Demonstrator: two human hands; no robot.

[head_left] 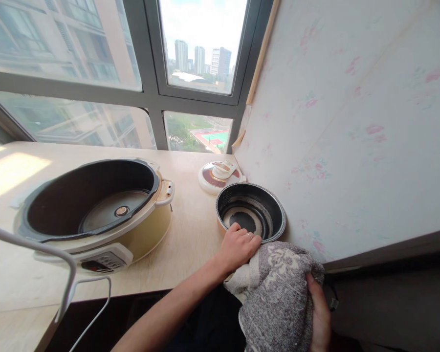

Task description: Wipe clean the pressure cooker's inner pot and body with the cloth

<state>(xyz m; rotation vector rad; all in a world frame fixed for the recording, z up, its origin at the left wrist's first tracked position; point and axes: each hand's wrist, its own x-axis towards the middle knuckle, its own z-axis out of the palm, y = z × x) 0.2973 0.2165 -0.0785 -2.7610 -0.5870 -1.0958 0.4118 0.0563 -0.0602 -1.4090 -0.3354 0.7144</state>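
Note:
My left hand (pixel 240 247) has its fingers curled over the near rim of a black-lined rice cooker inner pot (pixel 275 205), gripping it. A grey and white patterned towel (pixel 278 288) hangs bunched right beside that hand. At the towel's right side, my right hand (pixel 319 313) is closed on the cloth, with its thumb on top and its other fingers mostly hidden. Behind the pot lies a round white and brown lid (pixel 220 175) with a knob. A large cream electric cooker (pixel 150 227) stands open to the left, its dark inside showing a metal plate.
A pale wooden counter (pixel 190 215) carries these things under a grey-framed window (pixel 198 100). The flowered wall (pixel 337 146) rises close to the pot's right side. White cables (pixel 95 279) hang at the front left edge.

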